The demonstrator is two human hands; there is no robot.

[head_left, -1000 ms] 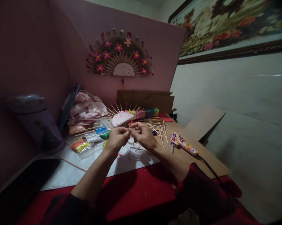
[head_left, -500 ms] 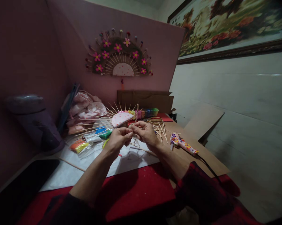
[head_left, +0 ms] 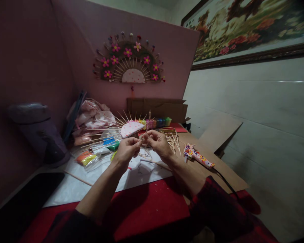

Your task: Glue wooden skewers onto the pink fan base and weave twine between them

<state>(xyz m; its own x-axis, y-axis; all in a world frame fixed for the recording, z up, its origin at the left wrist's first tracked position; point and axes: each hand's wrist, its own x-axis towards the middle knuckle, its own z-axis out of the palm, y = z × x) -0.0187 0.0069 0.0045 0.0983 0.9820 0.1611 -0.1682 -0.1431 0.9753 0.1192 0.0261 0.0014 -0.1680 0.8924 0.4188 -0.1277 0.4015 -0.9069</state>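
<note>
My left hand and my right hand meet above the white sheet, fingers pinched close together. Between the fingertips is a thin tan twine, largely hidden by them. Loops of the twine hang below my right hand, and a strand seems to rise behind it. Just beyond my hands lies a half-round, red-spotted white fan base with thin wooden sticks spreading from it. Neither hand plainly touches the fan base.
Bags of coloured clay lie left, loose sticks right. A flower-patterned glue gun with a black cord rests on cardboard. A purple cylinder stands far left. A finished flowered fan hangs on the pink panel.
My fingertips have drawn slightly apart, with both hands still pinched at the twine. The whole view has shifted a little; the things on the table lie as before.
</note>
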